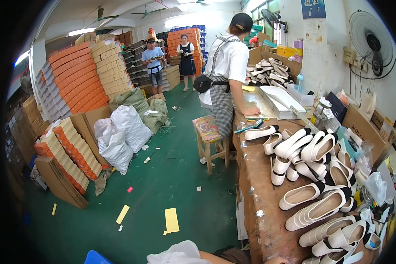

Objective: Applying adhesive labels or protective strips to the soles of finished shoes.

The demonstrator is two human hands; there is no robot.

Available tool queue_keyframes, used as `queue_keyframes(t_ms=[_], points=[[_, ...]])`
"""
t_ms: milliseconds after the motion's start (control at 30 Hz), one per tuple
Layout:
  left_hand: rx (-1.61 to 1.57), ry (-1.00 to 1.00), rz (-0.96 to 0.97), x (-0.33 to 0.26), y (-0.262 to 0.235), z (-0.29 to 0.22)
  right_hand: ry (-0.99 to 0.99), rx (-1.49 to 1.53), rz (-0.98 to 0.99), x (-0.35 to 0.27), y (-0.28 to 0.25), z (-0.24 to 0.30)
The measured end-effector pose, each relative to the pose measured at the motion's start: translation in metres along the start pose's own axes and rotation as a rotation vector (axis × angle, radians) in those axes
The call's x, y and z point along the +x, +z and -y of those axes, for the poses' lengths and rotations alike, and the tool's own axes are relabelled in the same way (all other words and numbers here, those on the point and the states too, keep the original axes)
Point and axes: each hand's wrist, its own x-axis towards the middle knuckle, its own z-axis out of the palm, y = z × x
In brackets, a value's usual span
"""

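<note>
The person's own hands are not seen, so whether they are apart, together or clamped on anything cannot be told. Nearest the lower edge, cream pumps with black heels are heaped along the right of the brown surface. In judgement, pairs would best be lifted by the heel and matched before being moved, so the heap is not toppled. A co-worker is stood at the far end. The nearest shoes are cut off by the rim.

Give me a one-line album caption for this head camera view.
Cream heeled shoes crowd a long brown workbench beside a green floor, where a co-worker in a checked apron leans over white boxes.
</note>
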Motion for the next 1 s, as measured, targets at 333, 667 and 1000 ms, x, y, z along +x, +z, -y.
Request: queue_keyframes(t_ms=[333, 667, 1000], points=[[-0.005, -0.184, 0.254, 0.014, -0.009, -0.003, 0.154, 0.284, 0.070, 0.018, -0.005, 0.019], [0.172, -0.123, 0.184, 0.045, -0.009, -0.024, 0.136, 0.110, -0.120, 0.024, -0.039, 0.021], [0.738, 0.553, -0.121, 0.131, -0.061, 0.006, 0.179, 0.253, -0.046, 0.011, -0.063, 0.008]])
